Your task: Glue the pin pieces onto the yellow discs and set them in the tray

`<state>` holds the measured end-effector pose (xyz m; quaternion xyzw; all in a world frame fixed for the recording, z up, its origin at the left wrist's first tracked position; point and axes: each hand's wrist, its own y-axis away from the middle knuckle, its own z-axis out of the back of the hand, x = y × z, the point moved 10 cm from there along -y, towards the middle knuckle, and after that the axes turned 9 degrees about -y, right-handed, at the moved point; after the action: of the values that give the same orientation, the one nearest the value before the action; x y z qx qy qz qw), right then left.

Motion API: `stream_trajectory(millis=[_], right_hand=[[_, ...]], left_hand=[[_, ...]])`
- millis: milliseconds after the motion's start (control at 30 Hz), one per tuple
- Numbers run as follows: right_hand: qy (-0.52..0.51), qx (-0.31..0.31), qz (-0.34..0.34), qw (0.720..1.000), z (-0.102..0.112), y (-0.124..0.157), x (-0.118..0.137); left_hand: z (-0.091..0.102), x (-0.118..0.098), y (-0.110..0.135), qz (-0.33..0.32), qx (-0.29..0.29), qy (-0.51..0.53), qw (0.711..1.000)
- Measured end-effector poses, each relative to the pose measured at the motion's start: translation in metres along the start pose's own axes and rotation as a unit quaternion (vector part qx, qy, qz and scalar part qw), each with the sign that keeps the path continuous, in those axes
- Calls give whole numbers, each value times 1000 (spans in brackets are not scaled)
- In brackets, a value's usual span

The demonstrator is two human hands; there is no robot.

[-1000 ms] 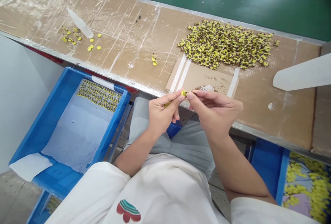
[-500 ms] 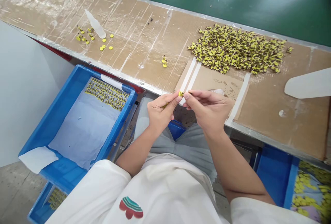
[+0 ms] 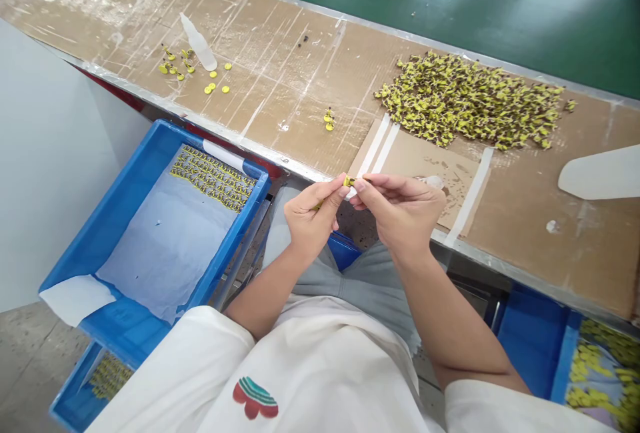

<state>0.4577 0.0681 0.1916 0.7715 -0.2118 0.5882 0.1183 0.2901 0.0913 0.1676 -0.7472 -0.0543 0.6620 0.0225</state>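
Note:
My left hand [image 3: 313, 216] and my right hand [image 3: 400, 209] meet at the near edge of the cardboard-covered table [image 3: 280, 79]. Together their fingertips pinch one small yellow piece [image 3: 347, 181]. A bit more yellow shows inside my left fist. Behind the hands a big heap of yellow-and-brown pieces [image 3: 470, 99] lies on the table. At my left knee stands a blue tray [image 3: 150, 233] lined with pale paper, with rows of several finished pieces [image 3: 213, 178] along its far end.
A small clear bottle [image 3: 199, 41] and scattered yellow discs [image 3: 215, 83] lie far left on the table. Two pieces [image 3: 329, 119] sit mid-table. A white flat shape [image 3: 603, 171] is at right. Another blue tray with yellow pieces [image 3: 605, 366] sits lower right; a lower tray [image 3: 95, 379] is at left.
The view has drifted, so the table and trays sit further right and lower. Both hands stay together on the small yellow piece, with only slight finger movement.

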Motion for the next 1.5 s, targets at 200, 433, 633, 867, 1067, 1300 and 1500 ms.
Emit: stream_trajectory(millis=[200,433,633,867,1067,1300,1500], right_hand=[[-16,-3,-9,1000,-3,3,-6],[-11,-13,-28,999,0,2,-10],[-20,-23,-25,999,0,5,-11],[-15,-30,-18,999,0,11,-9],[-17,-35,-14,999,-3,12,-6],[-33,-17,-37,999,-6,8,-14],[-23,2,-36,999,-13,1,-17]], left_hand=[[5,9,0,20,-11,8,1000],[3,-1,-2,-22,25,-1,999],[4,-2,-2,-59,33,-6,998],[4,-11,0,-115,57,-93,987],[5,-22,3,-133,34,-67,988],[10,-14,1,-120,38,-87,988],[14,6,-5,-13,14,-39,999]])
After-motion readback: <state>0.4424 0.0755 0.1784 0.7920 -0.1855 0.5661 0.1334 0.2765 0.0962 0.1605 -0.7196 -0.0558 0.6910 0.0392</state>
